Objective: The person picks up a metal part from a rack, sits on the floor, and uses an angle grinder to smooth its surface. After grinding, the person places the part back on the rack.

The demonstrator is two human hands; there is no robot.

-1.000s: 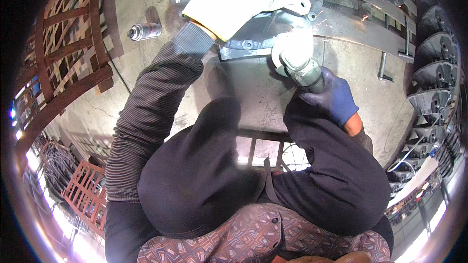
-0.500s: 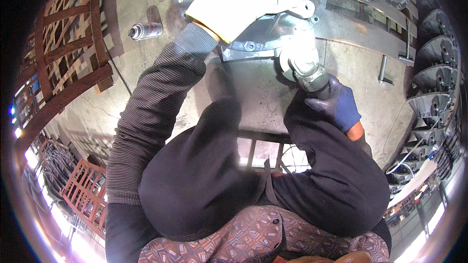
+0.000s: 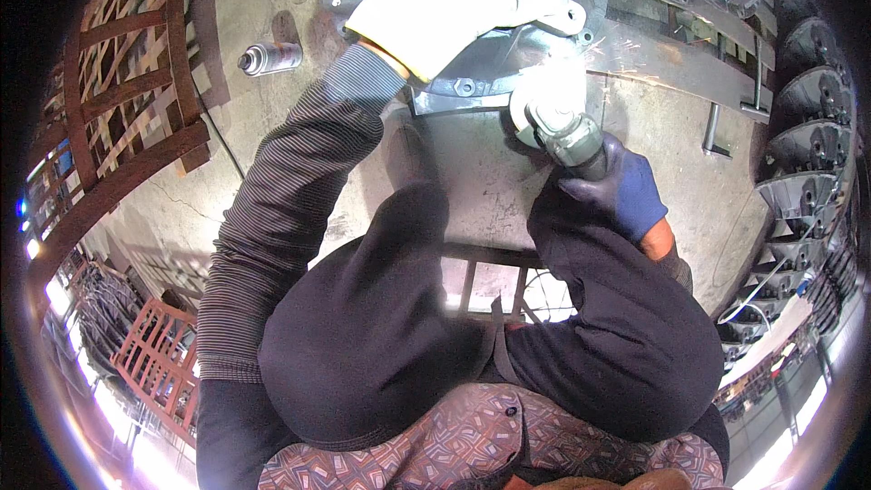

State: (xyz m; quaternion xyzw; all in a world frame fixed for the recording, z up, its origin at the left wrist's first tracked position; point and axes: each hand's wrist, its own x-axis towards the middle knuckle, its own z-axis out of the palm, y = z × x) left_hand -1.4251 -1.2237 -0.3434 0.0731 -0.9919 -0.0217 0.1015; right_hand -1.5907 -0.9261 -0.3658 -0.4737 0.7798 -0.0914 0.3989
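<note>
My left hand [image 3: 435, 14], in a white glove with a yellow cuff edge, grips the top of a grey metal casting [image 3: 472, 88] with bolt holes and lugs. Glare washes out much of the glove, though its fingers reach toward a rounded lug [image 3: 572, 15] on the right. In a blue glove, my right hand [image 3: 621, 189] is closed around the body of an angle grinder [image 3: 573, 138]. The grinder's head is at the casting's near right edge, and orange sparks [image 3: 631, 54] fly off to the right. Bright light hides the exact contact spot.
A spray can [image 3: 270, 58] lies on the concrete floor to the left. Brown metal racks [image 3: 136, 82] stand along the left side. Metal plates with a bar handle [image 3: 714, 132] lie at the right, beside a row of similar grey castings [image 3: 807, 141]. My knees flank the near floor.
Sparks now spray rightward from the grinder, where none showed before. My right hand and the grinder have shifted slightly left and up. My left hand stays put.
</note>
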